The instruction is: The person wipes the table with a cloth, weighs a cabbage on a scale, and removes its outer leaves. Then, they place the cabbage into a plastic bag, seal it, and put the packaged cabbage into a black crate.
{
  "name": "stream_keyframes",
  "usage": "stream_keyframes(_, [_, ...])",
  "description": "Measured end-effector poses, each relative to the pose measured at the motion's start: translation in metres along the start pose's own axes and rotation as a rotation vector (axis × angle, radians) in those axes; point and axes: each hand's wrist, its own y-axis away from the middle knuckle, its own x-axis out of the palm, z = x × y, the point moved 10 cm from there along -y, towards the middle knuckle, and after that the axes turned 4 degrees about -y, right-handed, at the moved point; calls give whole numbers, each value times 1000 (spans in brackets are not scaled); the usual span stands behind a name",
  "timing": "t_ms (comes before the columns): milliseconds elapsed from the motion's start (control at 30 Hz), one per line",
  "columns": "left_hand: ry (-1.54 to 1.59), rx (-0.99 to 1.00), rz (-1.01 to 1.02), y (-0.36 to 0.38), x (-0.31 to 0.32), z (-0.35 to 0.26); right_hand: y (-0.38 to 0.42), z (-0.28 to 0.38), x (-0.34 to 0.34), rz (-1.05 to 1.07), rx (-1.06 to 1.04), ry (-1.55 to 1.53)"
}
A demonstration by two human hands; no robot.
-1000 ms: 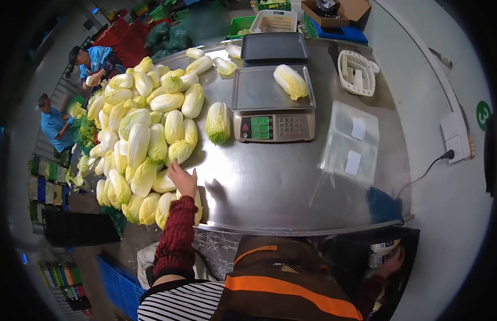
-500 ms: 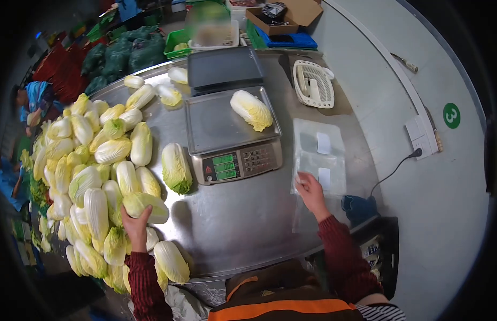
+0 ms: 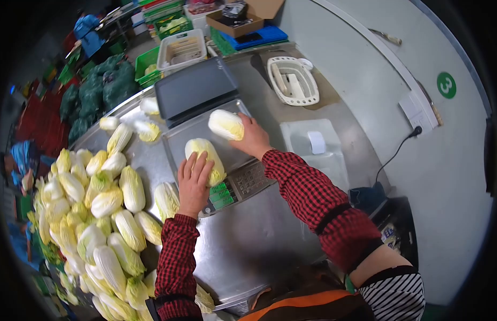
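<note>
My left hand (image 3: 195, 179) is wrapped over a cabbage (image 3: 204, 159) at the lower left of the weighing scale's metal pan (image 3: 179, 140). My right hand (image 3: 253, 137) grips the right side of another cabbage (image 3: 226, 124) over the pan. The two cabbages lie close together. Below the pan, the scale's green display (image 3: 222, 196) is lit and partly covered by the left cabbage. One more cabbage (image 3: 166, 201) stands on the metal table just left of my left hand.
A large pile of cabbages (image 3: 106, 203) covers the table's left side. Clear plastic bags (image 3: 329, 160) with a white label and a white basket (image 3: 293, 80) are on the right. Crates (image 3: 181, 51) stand behind. People in blue (image 3: 88, 35) are at the far left.
My left hand has moved from the pile to the scale with a cabbage. My right hand has left the plastic bags and taken hold of the cabbage on the pan. The view has shifted.
</note>
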Motion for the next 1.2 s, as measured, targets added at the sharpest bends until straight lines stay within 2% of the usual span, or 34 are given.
stream_keyframes(33, [10, 28, 13, 2, 7, -5, -4, -9, 2, -15, 28, -5])
stream_keyframes(100, [-149, 54, 131, 2, 20, -22, -2, -27, -1, -69, 105, -350])
stream_keyframes(167, [-185, 17, 247, 0, 26, -42, 30, -47, 1, 30, 294, -932])
stream_keyframes(233, [-24, -22, 154, -7, 6, -76, 88, -54, 2, 180, 485, -1512])
stream_keyframes(300, [62, 100, -119, 2, 3, -114, 154, -78, -5, 266, 541, -1844])
stream_keyframes(367, [263, 34, -124, 9, 27, -147, 230, -117, -6, 355, 598, -2109])
stream_keyframes(433, [566, -29, 9, 11, 73, -190, 313, -155, -33, 239, 709, -2098])
stream_keyframes(500, [766, -71, 33, 8, 111, -244, 395, -191, -53, 157, 843, -2008])
stream_keyframes(600, [838, -104, 100, -13, 163, -305, 487, -219, -78, 145, 805, -1999])
stream_keyframes(667, [719, -30, 217, -26, 189, -335, 550, -246, -78, -80, 1032, -1984])
stream_keyframes(700, [722, -25, 228, -24, 194, -342, 565, -242, -86, -91, 1038, -1990])
stream_keyframes(733, [759, 63, 404, -20, 209, -360, 582, -244, -95, -178, 1079, -1958])
stream_keyframes(767, [788, 157, 582, -10, 223, -379, 594, -246, -103, -267, 1118, -1929])
stream_keyframes(833, [731, 212, 586, 18, 236, -389, 606, -244, -105, -254, 1122, -2012])
stream_keyframes(900, [783, 243, 561, 31, 233, -390, 607, -245, -111, -218, 1068, -1925])
stream_keyframes(967, [760, 205, 669, 40, 244, -390, 604, -245, -109, -230, 1045, -1858])
stream_keyframes(1033, [708, 174, 596, 33, 236, -390, 592, -243, -109, -150, 990, -1807])
stream_keyframes(1200, [707, 135, 509, 30, 205, -394, 542, -228, -116, -160, 962, -1760])
